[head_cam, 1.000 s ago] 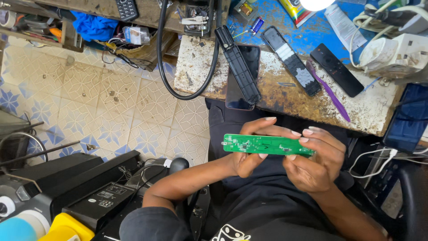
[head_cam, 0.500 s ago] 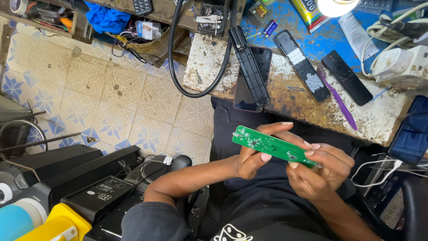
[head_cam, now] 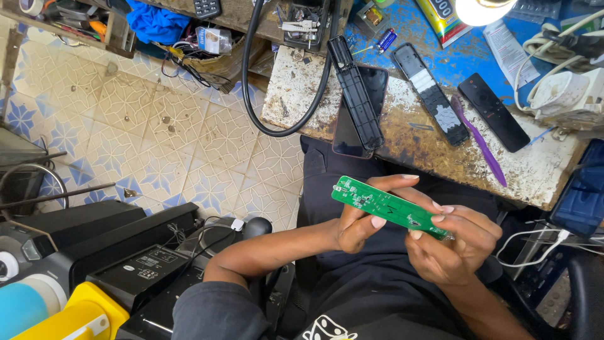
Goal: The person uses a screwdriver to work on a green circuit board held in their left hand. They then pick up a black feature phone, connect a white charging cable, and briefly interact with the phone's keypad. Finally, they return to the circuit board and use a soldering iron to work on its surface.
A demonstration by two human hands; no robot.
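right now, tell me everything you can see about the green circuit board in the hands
The green circuit board is a long, narrow strip, flat and rigid-looking, with small pale components and marks scattered over its upper face. It is held over the person's lap, tilted so its left end sits higher. The left hand grips it near the middle from below, thumb on its near edge; the right hand pinches its lower right end.

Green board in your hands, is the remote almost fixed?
Done: the remote is apart, its black shells lying on the bench. In hand: the green board, held between left hand and right hand. Left: the board isn't back inside a shell yet.
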